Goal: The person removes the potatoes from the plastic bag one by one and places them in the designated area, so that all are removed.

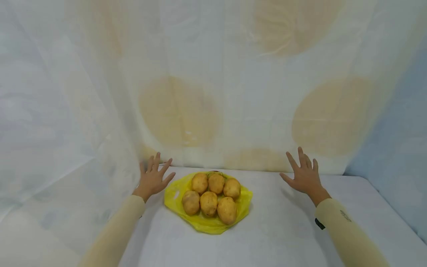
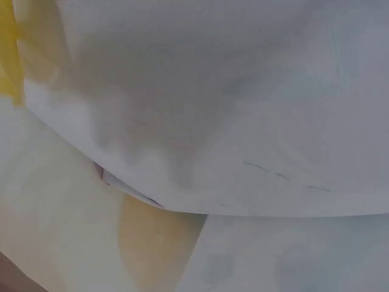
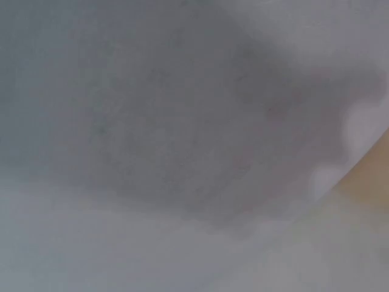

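Several potatoes (image 1: 208, 204) lie in two rows on a flattened yellow plastic bag (image 1: 208, 227) in the head view. My left hand (image 1: 152, 180) is spread over the table's left side, beside the bag's left end, and holds nothing. Well to the right of the bag, my right hand (image 1: 304, 178) is held with fingers apart, also holding nothing. The left wrist view catches a strip of the yellow bag (image 2: 8, 55) at its upper left corner. In the right wrist view there is only a hand's shadow on the white surface.
A white-covered table (image 1: 267, 237) bears the bag. Behind it hangs a pale curtain (image 1: 247, 111) with large tan dots. More sheeting (image 1: 43, 141) closes off the left, and a bluish sheet (image 1: 393, 148) stands at the right. Some short dark marks show on the table cover (image 2: 282, 176).
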A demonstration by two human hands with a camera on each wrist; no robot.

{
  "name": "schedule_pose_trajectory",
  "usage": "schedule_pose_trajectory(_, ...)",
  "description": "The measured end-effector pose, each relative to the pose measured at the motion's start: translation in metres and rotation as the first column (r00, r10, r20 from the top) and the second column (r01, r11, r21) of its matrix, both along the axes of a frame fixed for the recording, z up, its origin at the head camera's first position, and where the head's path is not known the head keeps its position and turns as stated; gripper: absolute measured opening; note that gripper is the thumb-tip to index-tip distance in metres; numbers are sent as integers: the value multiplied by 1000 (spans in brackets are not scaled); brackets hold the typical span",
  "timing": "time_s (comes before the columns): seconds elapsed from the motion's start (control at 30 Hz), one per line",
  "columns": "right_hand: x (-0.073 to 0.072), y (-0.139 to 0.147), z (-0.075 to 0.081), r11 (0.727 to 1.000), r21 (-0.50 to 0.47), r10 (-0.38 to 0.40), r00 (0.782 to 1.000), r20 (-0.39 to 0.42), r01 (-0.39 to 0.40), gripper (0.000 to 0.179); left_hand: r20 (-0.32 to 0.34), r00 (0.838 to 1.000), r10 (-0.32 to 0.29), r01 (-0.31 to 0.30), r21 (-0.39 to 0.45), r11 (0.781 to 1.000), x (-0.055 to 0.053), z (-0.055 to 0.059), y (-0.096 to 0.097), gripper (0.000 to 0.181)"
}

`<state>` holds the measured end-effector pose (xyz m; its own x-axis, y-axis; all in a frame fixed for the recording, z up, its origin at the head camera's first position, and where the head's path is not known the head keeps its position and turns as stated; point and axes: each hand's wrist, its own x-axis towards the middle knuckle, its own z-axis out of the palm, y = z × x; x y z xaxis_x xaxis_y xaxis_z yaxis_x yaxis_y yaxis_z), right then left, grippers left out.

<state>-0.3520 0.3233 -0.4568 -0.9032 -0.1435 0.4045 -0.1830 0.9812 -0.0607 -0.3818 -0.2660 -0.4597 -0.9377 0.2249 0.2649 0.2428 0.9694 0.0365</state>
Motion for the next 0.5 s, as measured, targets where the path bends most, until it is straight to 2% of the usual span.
schedule_pose_trajectory(0.23, 0, -19, 2, 1000, -3, 18, 1000, 9, -18, 90, -36, 998, -47, 46, -17, 999, 2, 6, 6, 66)
schedule_pose_trajectory(0.33, 0, -29, 2, 999, -9, 51, 999, 17, -51, 89, -25, 998, -54, 53, -40, 998, 5, 7, 6, 66)
schedule_pose_trajectory(0.5, -1, -42, 3, 994, 3, 106, 994, -18, -106, 86, -33, 998, -55, 52, -89, 995, 6, 6, 8, 66)
